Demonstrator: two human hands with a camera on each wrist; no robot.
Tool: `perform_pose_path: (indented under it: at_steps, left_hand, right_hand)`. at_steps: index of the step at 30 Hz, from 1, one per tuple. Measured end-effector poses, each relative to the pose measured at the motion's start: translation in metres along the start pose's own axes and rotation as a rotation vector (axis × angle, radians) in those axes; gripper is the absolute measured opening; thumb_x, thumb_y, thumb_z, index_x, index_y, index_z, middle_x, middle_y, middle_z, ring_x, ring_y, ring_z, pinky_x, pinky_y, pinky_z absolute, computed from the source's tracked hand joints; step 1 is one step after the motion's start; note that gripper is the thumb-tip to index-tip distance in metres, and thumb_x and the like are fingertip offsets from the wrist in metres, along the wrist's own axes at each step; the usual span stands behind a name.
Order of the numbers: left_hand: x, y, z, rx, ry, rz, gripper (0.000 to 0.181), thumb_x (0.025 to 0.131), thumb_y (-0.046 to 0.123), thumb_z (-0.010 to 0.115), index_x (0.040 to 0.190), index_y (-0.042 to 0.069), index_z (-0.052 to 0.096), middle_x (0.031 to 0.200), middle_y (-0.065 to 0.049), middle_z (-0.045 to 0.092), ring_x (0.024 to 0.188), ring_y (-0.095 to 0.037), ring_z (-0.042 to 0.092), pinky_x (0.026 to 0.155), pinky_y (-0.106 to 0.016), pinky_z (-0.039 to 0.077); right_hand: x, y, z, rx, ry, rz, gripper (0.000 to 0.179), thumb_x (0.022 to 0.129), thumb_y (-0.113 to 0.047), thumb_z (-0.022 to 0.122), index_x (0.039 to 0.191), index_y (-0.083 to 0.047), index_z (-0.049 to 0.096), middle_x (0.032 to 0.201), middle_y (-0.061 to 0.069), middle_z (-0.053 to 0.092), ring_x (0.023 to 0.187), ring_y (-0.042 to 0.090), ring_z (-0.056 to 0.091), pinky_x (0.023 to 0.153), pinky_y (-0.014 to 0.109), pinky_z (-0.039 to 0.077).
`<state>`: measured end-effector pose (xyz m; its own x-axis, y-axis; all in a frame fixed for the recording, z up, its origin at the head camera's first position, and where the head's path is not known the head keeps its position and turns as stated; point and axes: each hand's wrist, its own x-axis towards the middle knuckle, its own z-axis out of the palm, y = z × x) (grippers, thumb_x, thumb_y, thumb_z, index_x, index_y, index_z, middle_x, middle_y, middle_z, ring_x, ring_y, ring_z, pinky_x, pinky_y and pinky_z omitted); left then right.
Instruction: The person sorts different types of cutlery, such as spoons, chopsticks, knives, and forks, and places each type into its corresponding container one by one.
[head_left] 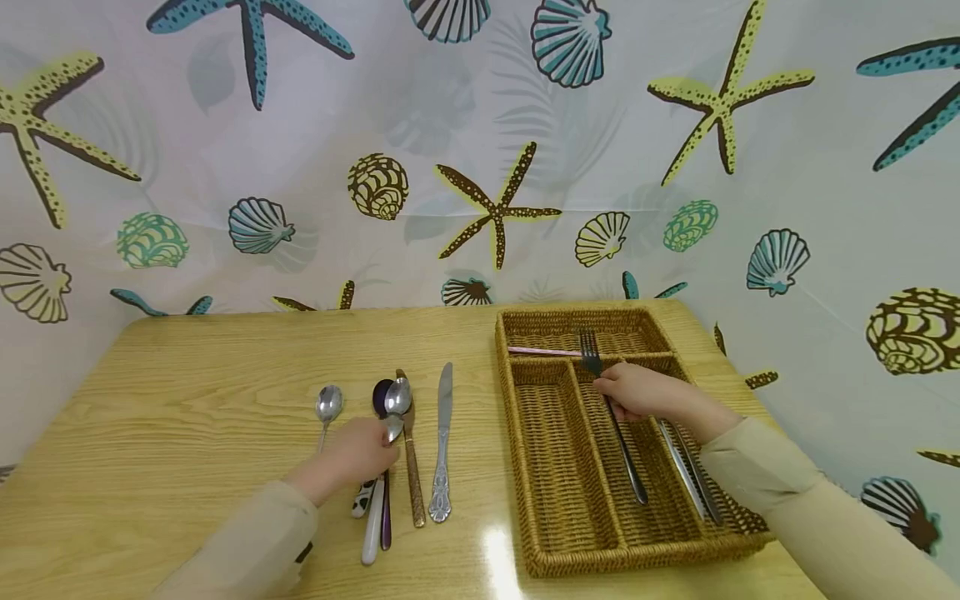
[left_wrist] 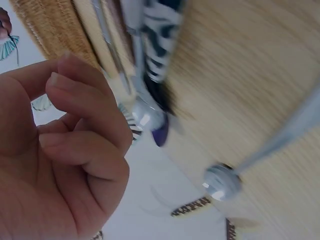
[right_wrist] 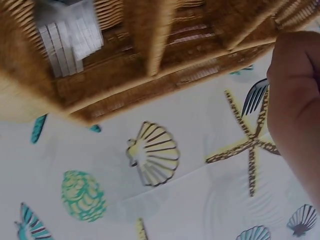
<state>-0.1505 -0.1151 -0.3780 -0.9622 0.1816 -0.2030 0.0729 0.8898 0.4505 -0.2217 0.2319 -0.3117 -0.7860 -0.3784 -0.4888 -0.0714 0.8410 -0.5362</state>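
My right hand grips a black fork by its neck, tines pointing to the back, over the middle compartment of a woven cutlery tray. In the right wrist view the fork's tines stick out past the hand. Over a cluster of cutlery on the table is my left hand, its fingers loosely bent with nothing between them in the left wrist view. That cluster has a white-handled spoon, a purple-handled piece, a black-and-white patterned handle and a brown-handled piece.
A silver spoon lies left of the cluster, and a table knife right of it. The tray's back compartment holds a pink stick-like piece; silver cutlery lies in its right one. Patterned cloth hangs behind the table.
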Motion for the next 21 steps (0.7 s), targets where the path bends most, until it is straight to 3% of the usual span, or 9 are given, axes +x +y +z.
perform_pose_path:
  at_steps: [5, 13, 19, 21]
  left_hand:
    - [-0.004, -0.013, -0.005, 0.018, -0.05, -0.075, 0.037, 0.086, 0.02, 0.056, 0.055, 0.017, 0.036, 0.049, 0.006, 0.031, 0.045, -0.008, 0.027, 0.044, -0.021, 0.019]
    - [-0.004, -0.006, -0.003, 0.059, -0.025, -0.035, 0.036, 0.084, 0.02, 0.057, 0.054, 0.016, 0.038, 0.05, 0.005, 0.036, 0.046, -0.01, 0.033, 0.044, -0.022, 0.023]
    - [-0.004, -0.01, -0.002, 0.093, -0.039, -0.073, 0.027, 0.083, 0.019, 0.058, 0.059, 0.013, 0.046, 0.055, 0.001, 0.045, 0.05, -0.012, 0.041, 0.047, -0.026, 0.03]
    - [-0.005, -0.014, -0.003, 0.093, -0.048, -0.095, 0.024, 0.082, 0.019, 0.058, 0.061, 0.012, 0.048, 0.056, 0.001, 0.045, 0.05, -0.013, 0.041, 0.047, -0.026, 0.029]
  right_hand:
    - [-0.009, 0.023, -0.009, -0.076, -0.002, 0.035, 0.037, 0.102, -0.015, 0.029, 0.077, -0.004, 0.053, 0.05, -0.004, 0.044, 0.039, 0.005, 0.031, 0.045, 0.022, 0.033]
    - [-0.013, 0.047, -0.012, -0.199, -0.021, 0.092, 0.038, 0.101, -0.013, 0.03, 0.074, -0.004, 0.055, 0.049, -0.003, 0.046, 0.039, 0.005, 0.032, 0.047, 0.022, 0.034]
    - [-0.016, 0.061, -0.007, -0.22, -0.048, 0.128, 0.041, 0.101, -0.012, 0.029, 0.066, -0.009, 0.05, 0.046, -0.005, 0.039, 0.039, 0.005, 0.027, 0.045, 0.02, 0.03]
    - [-0.01, 0.075, -0.005, -0.216, -0.063, 0.146, 0.041, 0.102, -0.014, 0.03, 0.066, -0.01, 0.049, 0.044, -0.006, 0.037, 0.039, 0.005, 0.025, 0.045, 0.021, 0.03]
